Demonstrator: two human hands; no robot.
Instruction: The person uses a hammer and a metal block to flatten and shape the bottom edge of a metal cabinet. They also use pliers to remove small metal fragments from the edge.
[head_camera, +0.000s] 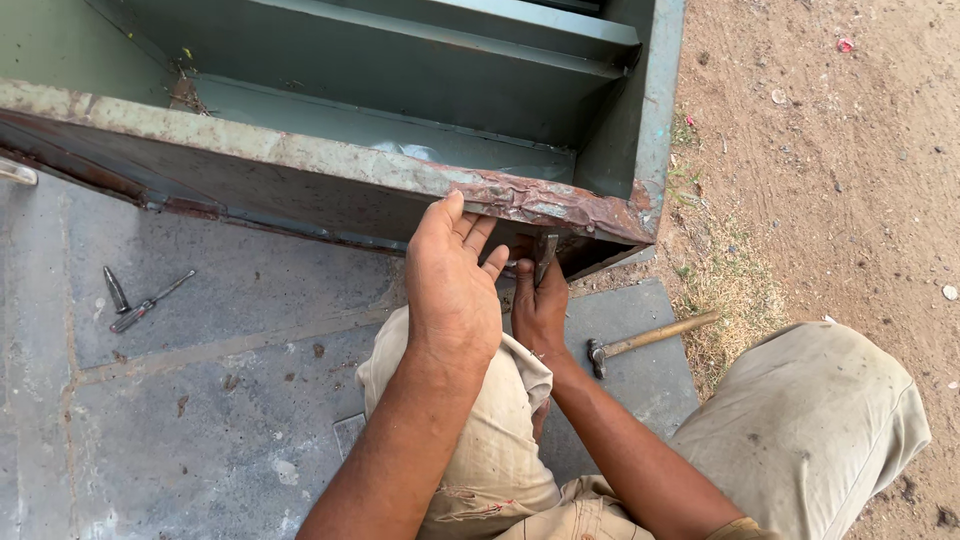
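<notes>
- We are laying the fingers of our left hand (452, 285) flat and spread against the crumpled, rust-brown torn edge (545, 205) of the grey-green sheet-metal cabinet (330, 160), gripping nothing.
- We are wrapping our right hand (540, 310) tightly around a small dark metal tool (545, 255), its tip pointing up just under that rusted edge.
- The cabinet is lying on its side on grey stone paving (200, 400), right ahead of our knees in beige trousers (800, 430).
- A wooden-handled hammer (650, 338) is lying on the paving just right of our right hand.
- Two dark screwdrivers (135, 298) are lying well apart to the left.
- Sandy ground (850, 180) is stretching away on the right.
</notes>
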